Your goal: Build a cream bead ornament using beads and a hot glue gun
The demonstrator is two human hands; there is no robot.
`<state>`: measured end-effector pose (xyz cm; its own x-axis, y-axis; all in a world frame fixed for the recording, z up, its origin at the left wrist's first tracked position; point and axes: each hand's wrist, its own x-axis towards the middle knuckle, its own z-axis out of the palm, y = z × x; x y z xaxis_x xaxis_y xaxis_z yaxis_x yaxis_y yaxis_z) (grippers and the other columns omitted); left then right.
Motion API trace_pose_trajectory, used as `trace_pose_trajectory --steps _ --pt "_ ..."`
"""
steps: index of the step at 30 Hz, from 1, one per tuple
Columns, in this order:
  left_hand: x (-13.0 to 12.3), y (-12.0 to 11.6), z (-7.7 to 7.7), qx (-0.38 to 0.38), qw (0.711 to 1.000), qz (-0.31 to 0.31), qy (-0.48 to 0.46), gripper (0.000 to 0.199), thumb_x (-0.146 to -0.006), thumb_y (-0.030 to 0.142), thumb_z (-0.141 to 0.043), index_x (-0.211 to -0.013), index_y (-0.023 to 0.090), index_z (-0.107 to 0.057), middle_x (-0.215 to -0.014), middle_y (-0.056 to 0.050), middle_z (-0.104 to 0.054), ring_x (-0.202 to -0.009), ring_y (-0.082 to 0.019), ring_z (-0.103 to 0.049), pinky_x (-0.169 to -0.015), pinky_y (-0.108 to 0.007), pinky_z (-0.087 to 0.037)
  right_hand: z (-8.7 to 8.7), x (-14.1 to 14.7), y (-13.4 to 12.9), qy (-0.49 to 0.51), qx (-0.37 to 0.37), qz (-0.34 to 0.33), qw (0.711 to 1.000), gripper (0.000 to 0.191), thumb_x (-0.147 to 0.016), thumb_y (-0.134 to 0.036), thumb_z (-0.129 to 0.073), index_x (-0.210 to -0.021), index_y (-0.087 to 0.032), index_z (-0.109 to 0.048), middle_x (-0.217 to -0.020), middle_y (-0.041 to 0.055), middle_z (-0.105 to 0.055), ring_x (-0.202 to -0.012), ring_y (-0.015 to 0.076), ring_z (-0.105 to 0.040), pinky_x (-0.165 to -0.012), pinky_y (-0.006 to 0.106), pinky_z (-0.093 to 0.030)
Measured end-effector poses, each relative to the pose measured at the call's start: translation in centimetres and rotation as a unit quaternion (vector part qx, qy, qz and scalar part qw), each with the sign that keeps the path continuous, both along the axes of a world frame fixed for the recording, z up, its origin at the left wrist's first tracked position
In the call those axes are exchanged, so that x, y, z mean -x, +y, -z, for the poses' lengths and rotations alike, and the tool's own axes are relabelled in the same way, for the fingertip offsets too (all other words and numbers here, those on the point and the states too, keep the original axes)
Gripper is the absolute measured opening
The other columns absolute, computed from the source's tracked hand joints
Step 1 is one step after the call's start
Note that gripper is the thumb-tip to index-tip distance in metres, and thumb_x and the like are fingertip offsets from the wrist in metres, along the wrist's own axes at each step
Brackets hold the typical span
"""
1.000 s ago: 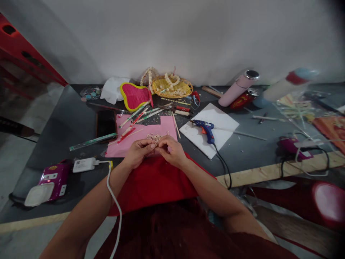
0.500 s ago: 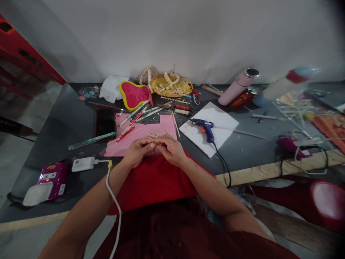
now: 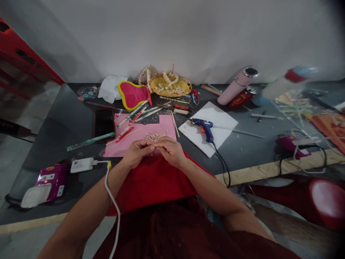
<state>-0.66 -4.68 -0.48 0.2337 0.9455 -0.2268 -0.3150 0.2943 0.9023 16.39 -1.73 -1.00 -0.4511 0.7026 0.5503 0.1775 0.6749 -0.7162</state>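
My left hand (image 3: 138, 153) and my right hand (image 3: 170, 151) meet over the near edge of a pink paper sheet (image 3: 167, 126). Thumbs and fingers of both are pinched together, fingertips touching; whatever lies between them is hidden or too small to name. Just beyond the fingertips is a small heap of short, pale cut stick pieces (image 3: 153, 136). Red cloth (image 3: 156, 180) spreads beneath the hands, over the table's front edge. Several wrapped chopsticks (image 3: 131, 126) and a thin bare stick (image 3: 175, 124) lie on and around the paper.
A blue glue gun (image 3: 205, 126) rests on a white board (image 3: 221, 118) to the right. Behind are pliers (image 3: 175, 107), a yellow basket (image 3: 185, 90) and a pink-and-yellow heart-shaped piece (image 3: 134, 95). A phone (image 3: 104, 124), purple power strip (image 3: 54, 180) and white cable (image 3: 113, 201) are left; a pink flask (image 3: 237, 86) stands right.
The view has shifted slightly. My fingertips have drawn a little closer together, and my right fingers sit lower, showing more of the heap of stick pieces.
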Motion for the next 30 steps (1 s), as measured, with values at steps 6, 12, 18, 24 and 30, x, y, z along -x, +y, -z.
trace_pose_trajectory --steps 6,12,18,24,30 --pt "0.1 0.0 0.3 0.004 1.0 -0.005 -0.013 0.019 -0.068 0.027 -0.074 -0.079 0.012 -0.07 -0.065 -0.001 -0.061 -0.056 -0.008 -0.052 -0.055 -0.02 -0.042 0.0 0.1 -0.1 0.005 0.008 0.005 1.0 0.019 -0.087 -0.015 -0.05 -0.096 -0.021 -0.066 -0.088 0.0049 -0.064 -0.085 0.0139 -0.061 -0.078 0.029 -0.053" --pt "-0.1 0.1 0.0 0.008 1.0 -0.018 -0.023 0.019 -0.066 0.026 -0.075 -0.079 0.013 -0.07 -0.063 0.0 -0.062 -0.053 -0.007 -0.052 -0.053 -0.019 -0.041 0.2 0.2 -0.1 0.001 0.0 0.0 1.0 0.023 -0.089 -0.017 -0.048 -0.103 -0.023 -0.064 -0.095 0.0044 -0.064 -0.089 0.0138 -0.06 -0.082 0.03 -0.052" --pt "-0.1 0.2 -0.4 0.025 0.998 -0.051 -0.041 0.016 -0.068 0.025 -0.074 -0.074 0.012 -0.068 -0.059 -0.001 -0.06 -0.051 -0.005 -0.051 -0.049 -0.016 -0.038 -2.4 -2.0 0.3 -0.101 0.008 0.021 0.995 0.033 -0.088 -0.02 -0.047 -0.121 -0.022 -0.053 -0.11 0.0081 -0.06 -0.096 0.0164 -0.058 -0.083 0.031 -0.05" --pt "0.3 0.6 -0.2 0.009 0.989 -0.09 -0.118 0.012 -0.071 0.022 -0.071 -0.073 0.011 -0.067 -0.071 -0.003 -0.065 -0.056 -0.005 -0.053 -0.058 -0.018 -0.044 -3.8 -12.5 2.9 -0.259 0.047 0.336 0.904 0.025 -0.085 -0.037 -0.052 -0.1 -0.016 -0.057 -0.092 0.0084 -0.063 -0.078 0.018 -0.059 -0.07 0.03 -0.045" --pt "0.4 0.7 0.2 -0.001 0.985 -0.091 -0.15 0.009 -0.071 0.019 -0.069 -0.073 0.013 -0.063 -0.074 -0.004 -0.067 -0.056 -0.006 -0.054 -0.058 -0.019 -0.044 -2.3 -17.4 4.4 -0.402 0.18 0.384 0.811 0.039 -0.083 -0.052 -0.049 -0.096 -0.017 -0.06 -0.089 0.0089 -0.067 -0.083 0.0213 -0.062 -0.066 0.028 -0.04"
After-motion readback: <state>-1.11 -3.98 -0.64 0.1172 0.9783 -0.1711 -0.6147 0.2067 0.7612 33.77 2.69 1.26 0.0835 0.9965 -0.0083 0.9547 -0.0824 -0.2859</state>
